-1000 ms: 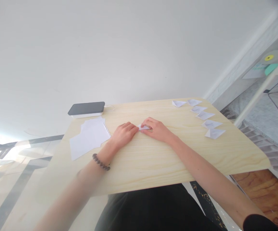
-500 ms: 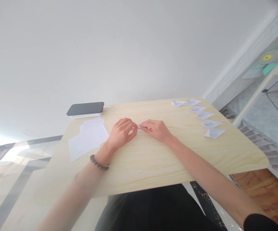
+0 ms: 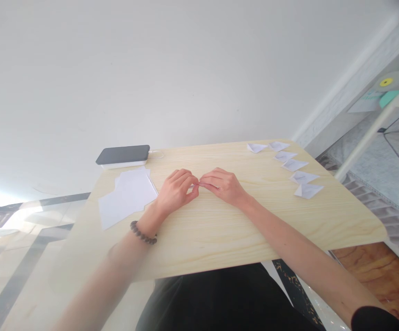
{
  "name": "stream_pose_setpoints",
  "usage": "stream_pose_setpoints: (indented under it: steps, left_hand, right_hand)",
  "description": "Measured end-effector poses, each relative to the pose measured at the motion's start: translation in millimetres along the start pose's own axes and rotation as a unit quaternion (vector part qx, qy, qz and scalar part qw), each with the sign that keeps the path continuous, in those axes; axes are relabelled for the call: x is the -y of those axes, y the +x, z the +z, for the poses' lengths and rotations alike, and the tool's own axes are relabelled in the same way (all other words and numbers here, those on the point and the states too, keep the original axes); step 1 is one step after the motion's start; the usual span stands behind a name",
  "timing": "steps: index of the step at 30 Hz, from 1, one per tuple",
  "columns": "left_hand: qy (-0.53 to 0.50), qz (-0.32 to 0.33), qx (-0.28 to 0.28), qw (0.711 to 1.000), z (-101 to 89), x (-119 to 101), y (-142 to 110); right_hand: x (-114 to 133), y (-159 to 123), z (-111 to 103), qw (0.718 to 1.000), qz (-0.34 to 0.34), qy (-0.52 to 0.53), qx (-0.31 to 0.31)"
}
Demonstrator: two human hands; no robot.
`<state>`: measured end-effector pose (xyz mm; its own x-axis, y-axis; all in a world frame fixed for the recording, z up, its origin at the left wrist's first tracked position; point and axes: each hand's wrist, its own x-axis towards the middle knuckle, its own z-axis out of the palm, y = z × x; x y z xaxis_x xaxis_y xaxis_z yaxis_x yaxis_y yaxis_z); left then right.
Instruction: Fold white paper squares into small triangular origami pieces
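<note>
My left hand [image 3: 178,191] and my right hand [image 3: 225,185] meet fingertip to fingertip above the middle of the wooden table [image 3: 216,239]. Both are closed in a pinch on a small piece of folded white paper [image 3: 193,186], mostly hidden by the fingers. Just left of my left hand lie loose white paper sheets [image 3: 128,195], overlapping each other. Several folded paper shapes [image 3: 309,191], pointed at one end, sit in a slanting row beyond my right hand; one more folded shape [image 3: 256,147] rests near the back edge.
A dark phone [image 3: 123,155] lies on a white block at the back left corner, with a pale cable [image 3: 157,153] beside it. The wall [image 3: 192,73] rises behind the table. A white metal frame [image 3: 367,138] stands to the right.
The fingers of both hands have shifted slightly around the folded paper. The sheets, phone and folded shapes lie as before.
</note>
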<state>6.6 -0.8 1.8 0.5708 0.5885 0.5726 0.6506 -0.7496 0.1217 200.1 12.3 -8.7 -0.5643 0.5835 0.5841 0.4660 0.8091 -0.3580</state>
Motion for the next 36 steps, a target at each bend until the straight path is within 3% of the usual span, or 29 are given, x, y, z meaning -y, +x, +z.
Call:
stream_pose_setpoints:
  steps: [15, 36]
  left_hand:
    - [0.005, 0.011, -0.033, 0.999, 1.2, 0.9, -0.2]
    - [0.006, 0.011, -0.028, 1.0, 0.8, 0.4, 0.0]
  right_hand:
    - [0.9, 3.3, 1.9, 0.998, -0.042, 0.005, -0.054]
    - [4.6, 4.6, 2.2, 0.999, -0.033, -0.014, 0.0]
